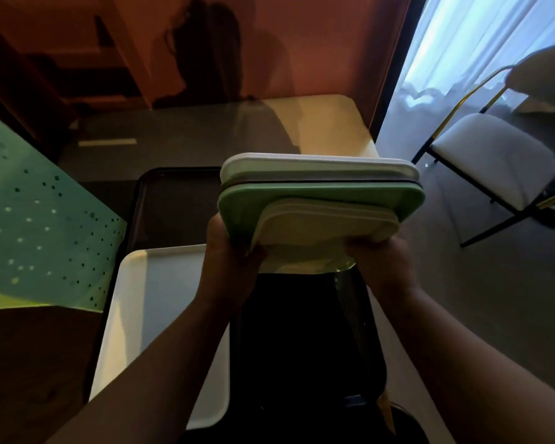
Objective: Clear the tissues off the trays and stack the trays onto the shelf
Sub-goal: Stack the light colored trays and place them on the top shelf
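I hold a stack of trays (321,193) up in front of me, tilted toward me: a white one at the back, a dark one, a green one, and smaller cream trays nearest. My left hand (229,248) grips the stack's near left corner, and my right hand (380,256) grips its near right edge. Below on the table lie a white tray (161,315), a black tray (173,203) behind it, and a dark tray (302,331) under my arms. No tissue shows on any tray.
A glass-topped table (189,136) stretches ahead to an orange wall. A green perforated panel (39,238) stands at the left. A white-cushioned chair (494,161) with a dark and yellow frame stands at the right by a curtained window.
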Demonstrator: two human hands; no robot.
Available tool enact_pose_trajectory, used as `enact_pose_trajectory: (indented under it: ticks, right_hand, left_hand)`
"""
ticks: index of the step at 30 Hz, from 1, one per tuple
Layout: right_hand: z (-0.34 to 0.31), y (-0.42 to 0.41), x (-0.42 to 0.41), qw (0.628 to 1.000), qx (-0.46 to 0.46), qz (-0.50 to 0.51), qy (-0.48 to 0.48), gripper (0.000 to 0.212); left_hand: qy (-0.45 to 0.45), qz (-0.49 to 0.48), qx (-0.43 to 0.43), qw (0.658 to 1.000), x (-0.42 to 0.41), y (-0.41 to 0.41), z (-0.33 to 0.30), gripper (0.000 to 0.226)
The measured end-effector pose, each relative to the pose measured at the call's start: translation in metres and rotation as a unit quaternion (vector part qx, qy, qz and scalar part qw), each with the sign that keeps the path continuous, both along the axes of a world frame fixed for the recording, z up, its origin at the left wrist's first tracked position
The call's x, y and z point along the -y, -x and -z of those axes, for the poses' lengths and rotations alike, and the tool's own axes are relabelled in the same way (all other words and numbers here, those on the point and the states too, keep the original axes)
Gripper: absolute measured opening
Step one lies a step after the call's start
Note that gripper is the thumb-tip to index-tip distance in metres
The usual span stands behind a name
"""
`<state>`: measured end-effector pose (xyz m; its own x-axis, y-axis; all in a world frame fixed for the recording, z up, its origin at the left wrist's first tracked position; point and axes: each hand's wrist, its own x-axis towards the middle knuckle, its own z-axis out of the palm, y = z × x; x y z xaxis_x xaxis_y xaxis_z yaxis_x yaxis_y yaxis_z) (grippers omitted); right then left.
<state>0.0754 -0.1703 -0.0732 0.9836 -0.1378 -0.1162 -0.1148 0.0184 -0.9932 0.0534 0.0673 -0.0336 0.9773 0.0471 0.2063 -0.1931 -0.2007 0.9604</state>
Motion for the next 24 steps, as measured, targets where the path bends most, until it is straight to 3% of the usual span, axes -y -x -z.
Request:
enact_pose_trajectory:
  ticks: [4, 9, 12, 15, 17, 21, 24]
  right_hand:
    - [0.005, 0.005, 0.001, 0.999, 0.024, 0.012, -0.019, 0.040]
    - [0.013, 0.020, -0.002, 0.999, 0.020, 0.031, 0.011, 0.031]
    - [0.016, 0.025, -0.004, 0.996, -0.041, 0.032, 0.071, 0.029]
    - [0.011, 0.021, -0.013, 0.972, -0.093, 0.071, 0.204, 0.029]
    - [0.000, 0.011, -0.016, 0.979, -0.084, 0.065, 0.174, 0.026]
    - [-0.035, -0.008, -0.020, 0.996, -0.056, 0.004, 0.072, 0.040]
    - [-0.061, -0.014, -0.031, 0.995, -0.071, -0.062, 0.032, 0.042]
  left_hand:
    - [0.016, -0.029, -0.008, 0.999, -0.002, 0.007, 0.017, 0.071]
    - [-0.044, -0.078, -0.114, 0.989, -0.005, 0.022, 0.043, 0.068]
    - [-0.024, -0.051, -0.137, 0.989, -0.008, 0.022, 0.051, 0.080]
    - [-0.011, -0.041, -0.146, 0.988, -0.007, 0.015, 0.049, 0.071]
    - [0.009, -0.025, -0.126, 0.992, -0.008, 0.005, 0.043, 0.053]
    - [0.011, -0.001, -0.088, 0.996, -0.026, -0.007, 0.026, 0.032]
    - [0.000, 0.009, -0.116, 0.993, -0.054, -0.006, 0.016, 0.041]
